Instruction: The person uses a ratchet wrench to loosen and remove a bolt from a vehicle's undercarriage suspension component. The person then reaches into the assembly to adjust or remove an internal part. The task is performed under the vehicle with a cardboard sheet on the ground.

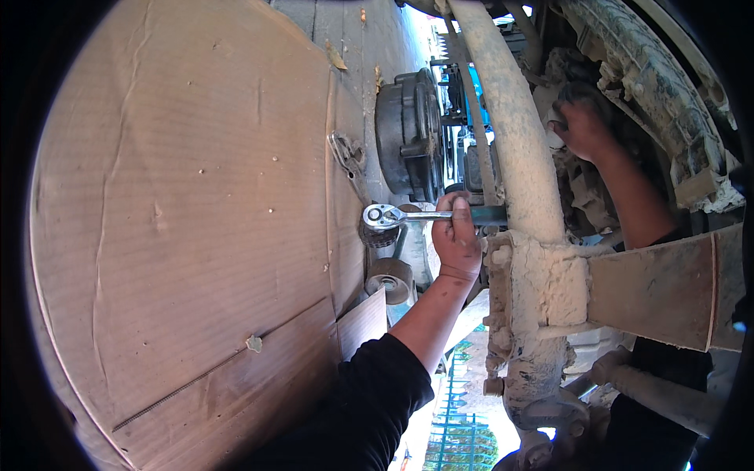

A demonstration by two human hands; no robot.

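Note:
My left hand (458, 239) is closed around the handle of a chrome ratchet wrench (416, 216). The wrench's round head points left, over the edge of the cardboard, and its dark grip end reaches toward a mud-caked axle tube (514, 133). Beyond the tube, my right hand (587, 133) is raised among dirty underbody parts. Its fingers curl against a dark part (580, 96); shadow hides the fingertips and what they grip. Adjustable pliers (349, 161) lie on the ground beside the cardboard, near the wrench head.
A large cardboard sheet (196, 173) covers the left side. Beside it stand a round black housing (404, 137) and a small roller wheel (389, 280). A bolted bracket (510, 290) and a wide muddy beam (652, 290) hem in my arms at the right.

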